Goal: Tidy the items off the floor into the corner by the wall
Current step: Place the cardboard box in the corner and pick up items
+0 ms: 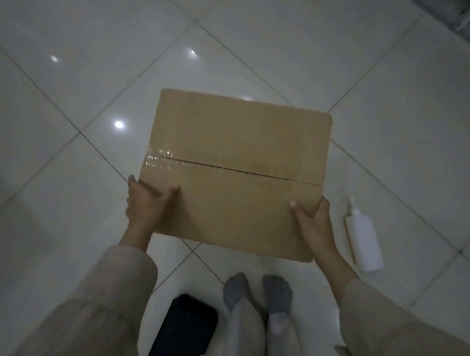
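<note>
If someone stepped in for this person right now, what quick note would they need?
Left hand: gripping the near left corner of the cardboard box, thumb on top.
Right hand: gripping the near right corner the same way.
The box is closed, its top seam taped, held above the tiled floor.
Still down: white pump bottle lying to the right, black case by the socked feet.
No corner or wall in view; nothing visibly put away yet.
</note>
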{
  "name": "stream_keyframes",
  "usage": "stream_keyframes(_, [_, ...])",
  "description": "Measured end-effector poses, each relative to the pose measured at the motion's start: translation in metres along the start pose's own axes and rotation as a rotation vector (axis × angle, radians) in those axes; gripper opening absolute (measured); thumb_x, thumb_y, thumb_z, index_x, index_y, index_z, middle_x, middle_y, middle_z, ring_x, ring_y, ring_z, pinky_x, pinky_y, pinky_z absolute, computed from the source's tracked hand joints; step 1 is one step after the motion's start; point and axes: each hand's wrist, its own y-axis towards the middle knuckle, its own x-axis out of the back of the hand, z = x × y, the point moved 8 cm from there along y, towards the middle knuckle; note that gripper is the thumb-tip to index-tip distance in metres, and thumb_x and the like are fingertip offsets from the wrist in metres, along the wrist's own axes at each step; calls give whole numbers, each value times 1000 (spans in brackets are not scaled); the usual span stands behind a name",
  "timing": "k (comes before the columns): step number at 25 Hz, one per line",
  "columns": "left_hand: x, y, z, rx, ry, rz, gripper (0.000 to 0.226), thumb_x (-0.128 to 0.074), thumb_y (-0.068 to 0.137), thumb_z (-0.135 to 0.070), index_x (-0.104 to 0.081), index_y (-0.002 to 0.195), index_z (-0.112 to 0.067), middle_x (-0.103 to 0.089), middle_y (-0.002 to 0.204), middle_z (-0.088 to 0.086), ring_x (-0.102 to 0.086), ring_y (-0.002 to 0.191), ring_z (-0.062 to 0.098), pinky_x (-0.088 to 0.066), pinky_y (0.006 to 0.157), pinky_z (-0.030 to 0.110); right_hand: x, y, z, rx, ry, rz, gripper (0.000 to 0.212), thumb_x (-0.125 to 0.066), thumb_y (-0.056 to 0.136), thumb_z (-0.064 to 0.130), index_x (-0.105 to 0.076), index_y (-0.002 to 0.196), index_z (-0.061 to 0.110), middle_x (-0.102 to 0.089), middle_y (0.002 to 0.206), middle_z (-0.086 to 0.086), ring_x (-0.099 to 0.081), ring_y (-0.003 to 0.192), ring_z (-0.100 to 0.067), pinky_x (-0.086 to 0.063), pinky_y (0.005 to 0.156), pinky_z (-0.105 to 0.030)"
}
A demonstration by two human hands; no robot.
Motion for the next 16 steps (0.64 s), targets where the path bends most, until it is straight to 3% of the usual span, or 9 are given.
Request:
stream_keyframes(5, [13, -1, 19, 47, -118, -37, 89, -75, 66, -47, -30, 134, -12, -40, 138, 10, -37, 128, 36, -31, 106, 57, -6, -10, 12, 10, 2, 7, 67, -64, 82, 32, -27, 138, 21, -49, 133, -4, -50, 119, -27, -41, 102, -49])
stream_keyframes(11, [114, -56, 62, 247, -246, -271, 87, -69, 70, -51, -25, 137, -16, -29, 144, 8, -25, 133, 38, -24, 108, 56, -42, -62, 84, 153, -98, 217, 62, -65, 82, 25, -34, 135, 19, -53, 126, -1, -51, 116, -23, -41, 102, -42])
stream_keyframes(16, [212, -138, 149, 436, -442, -465, 87, -69, 71, -48, -24, 138, -16, -27, 145, 11, -23, 133, 40, -24, 109, 56, -97, -160, 147, 353, -212, 440, 65, -65, 82, 21, -32, 137, 18, -51, 130, -1, -50, 119, -23, -40, 104, -44])
